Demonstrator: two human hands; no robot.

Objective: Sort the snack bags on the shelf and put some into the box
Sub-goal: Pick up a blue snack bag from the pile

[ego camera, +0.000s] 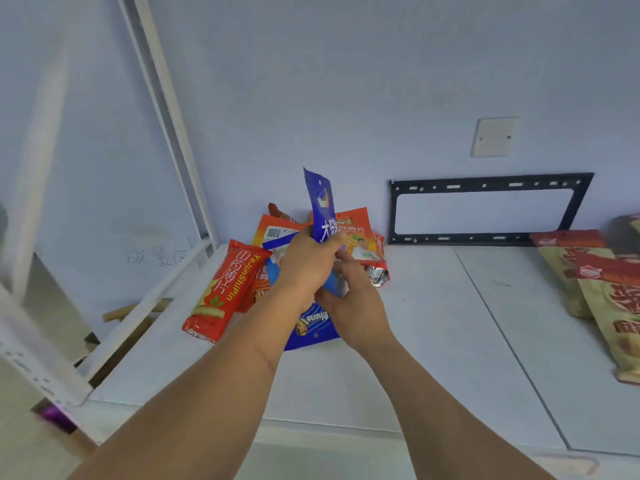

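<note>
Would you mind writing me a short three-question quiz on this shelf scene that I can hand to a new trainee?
1. True or false: the left hand grips a blue snack bag that stands upright above the pile.
2. Which lies at the left of the pile? A) a long red bag with yellow lettering B) a green tin C) a glass jar
3. Fill in: the tan and red bags lie at the ____ end of the shelf top.

Key
1. True; the right hand grips blue packaging just below it.
2. A
3. Right, below the black wall bracket.
</note>
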